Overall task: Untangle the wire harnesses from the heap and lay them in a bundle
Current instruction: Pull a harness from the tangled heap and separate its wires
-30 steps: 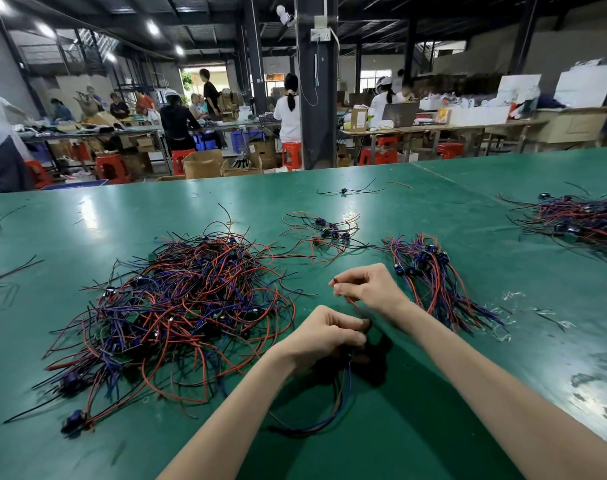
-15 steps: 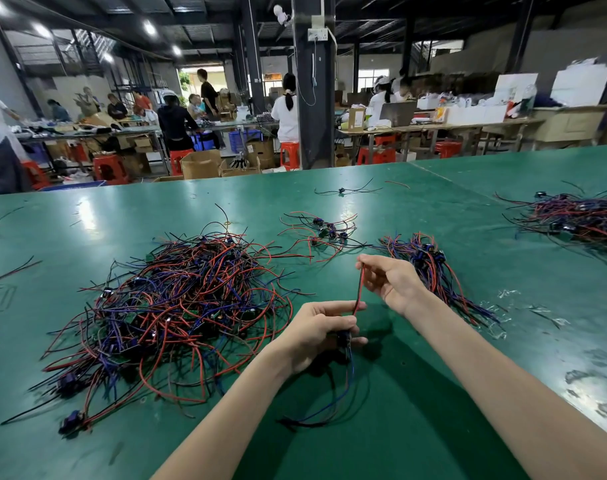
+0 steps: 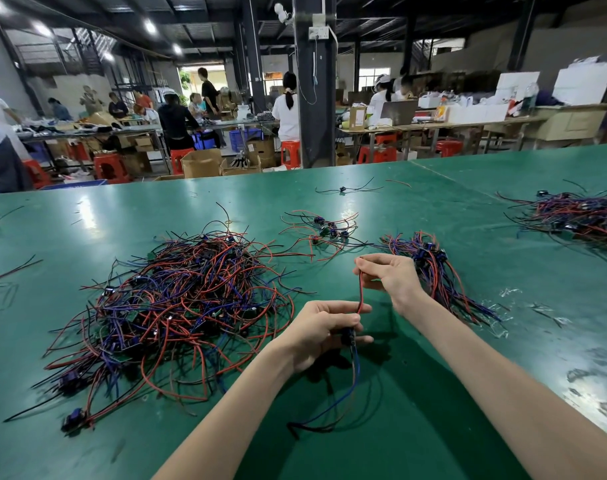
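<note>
A big tangled heap of red, blue and black wire harnesses lies on the green table at the left. To the right of my hands lies a tidy bundle of harnesses. My left hand grips the dark connector of one harness, whose blue and black wires hang down to the table. My right hand pinches the upper end of that harness's red wire and holds it up taut above my left hand.
A small loose group of harnesses lies behind my hands, a single harness farther back. Another heap sits at the far right. Stray wires lie at the left edge. People work at benches beyond the table.
My right hand has risen and moved away from my left, drawing the red wire straight and taut. My left hand has stayed in place on the connector.
</note>
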